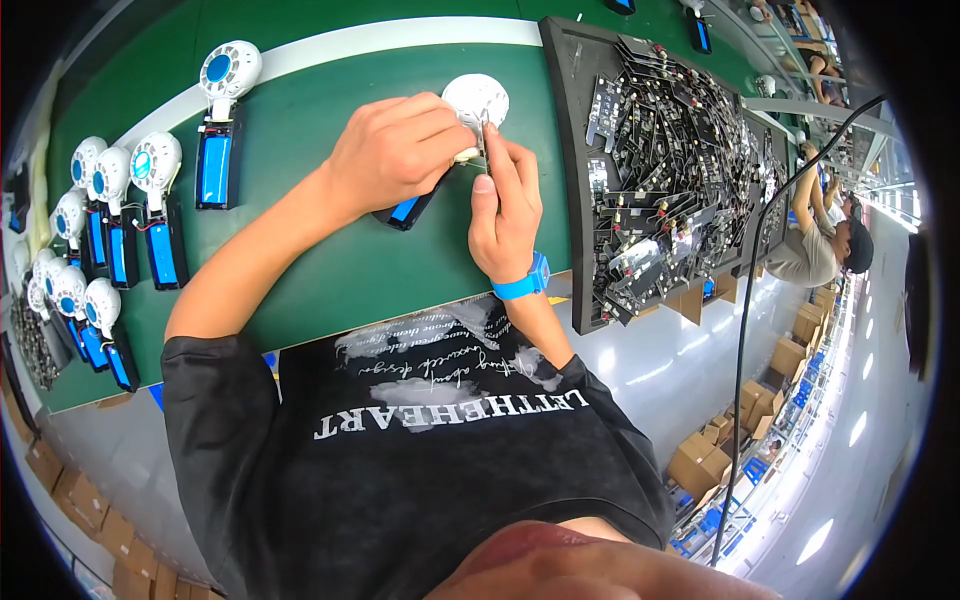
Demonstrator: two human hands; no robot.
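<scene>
A handheld fan with a white round head [470, 92] and a dark handle holding a blue battery [405, 210] lies on the green bench in front of me. My left hand [400, 150] is closed around the fan's neck, its fingertips bunched there and covering much of the handle. From the right, my right hand [507, 205] meets it, index finger and thumb closed about a thin, narrow piece just below the head. Fingers hide most of that piece, so its kind is unclear. A small pale part shows between the two hands.
Several similar fans with bare blue batteries, one of them a white fan [157, 165], lie at the left. To the right, a black tray [570, 190] holds a heap of dark circuit boards [680, 150]. A black cable [752, 260] hangs past it; another person [815, 245] sits beyond.
</scene>
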